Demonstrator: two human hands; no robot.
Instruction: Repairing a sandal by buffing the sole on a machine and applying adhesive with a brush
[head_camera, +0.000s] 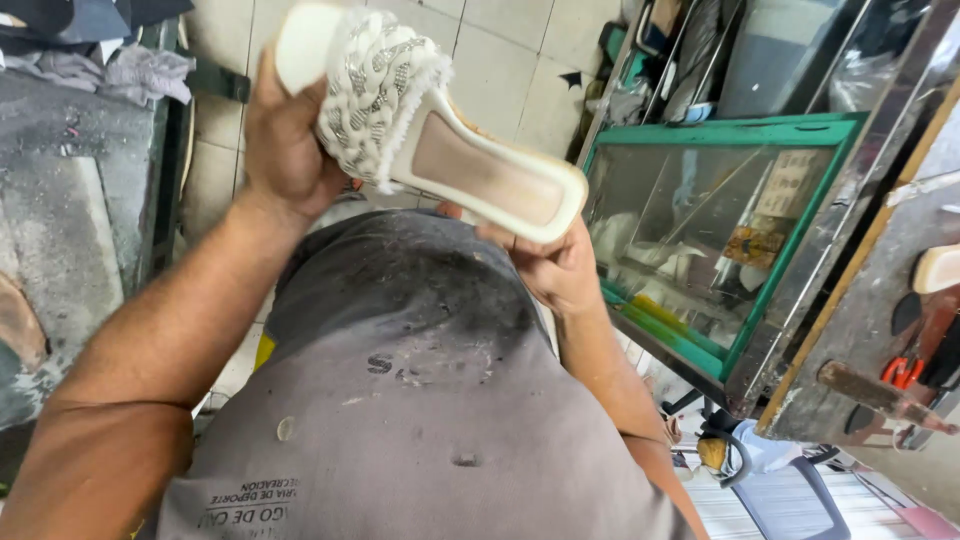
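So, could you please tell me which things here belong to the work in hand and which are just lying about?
In hand:
white sandal, braided strap
left hand, at the toe end
right hand, under the heel end

Lying about:
green glass cabinet
red-handled pliers
grey cloths

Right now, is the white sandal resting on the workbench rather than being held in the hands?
No, the white sandal is held up in the air, the left hand gripping its toe end and the right hand supporting its heel end.
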